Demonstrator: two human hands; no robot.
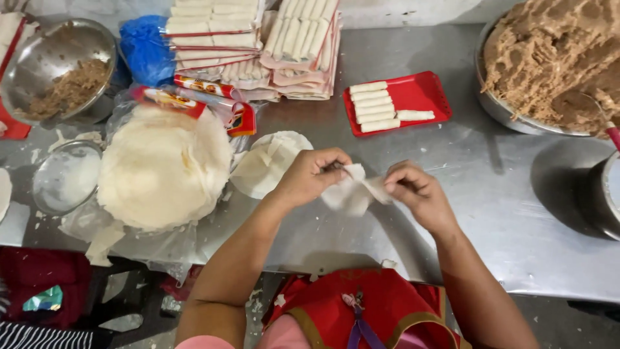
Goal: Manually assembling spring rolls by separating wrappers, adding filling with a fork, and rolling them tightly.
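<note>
Toward the left edge of the steel table [491,213], one round stack of thin pale wrappers [165,168], likely kept within easy reach. Near the front edge, left hand [310,178] and right hand [413,190] both pinched shut on one thin white wrapper sheet [354,190], stretched between them. Toward the back edge, one flat red plastic tray [420,94] with six white rolls [376,106].
</note>
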